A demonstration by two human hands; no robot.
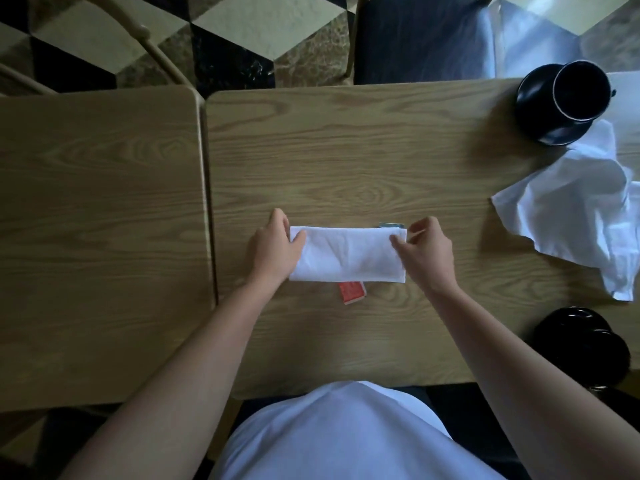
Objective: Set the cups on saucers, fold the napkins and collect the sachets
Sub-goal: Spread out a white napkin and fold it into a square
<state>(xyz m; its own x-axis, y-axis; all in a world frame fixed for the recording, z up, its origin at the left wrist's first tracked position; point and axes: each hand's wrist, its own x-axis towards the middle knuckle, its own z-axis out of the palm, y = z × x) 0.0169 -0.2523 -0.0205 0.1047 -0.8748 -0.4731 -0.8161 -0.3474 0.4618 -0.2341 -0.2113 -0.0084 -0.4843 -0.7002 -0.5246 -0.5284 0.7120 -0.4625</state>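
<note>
A white napkin (pixel 346 254) lies folded into a long strip in the middle of the wooden table (pixel 363 161). My left hand (pixel 273 247) grips its left end, thumb on top. My right hand (pixel 426 251) pinches its right end near the far corner. A red sachet (pixel 351 292) sticks out from under the napkin's near edge. A grey-green sachet (pixel 391 225) peeks out at its far right edge. A second white napkin (pixel 571 209) lies crumpled at the right. A black cup (pixel 581 90) sits on a black saucer (pixel 540 126) at the far right.
Another black cup on a saucer (pixel 585 344) stands at the near right edge. A second wooden table (pixel 97 237) adjoins on the left with a narrow gap. A dark chair seat (pixel 422 36) is behind the table, and a metal chair frame (pixel 145 32) at top left.
</note>
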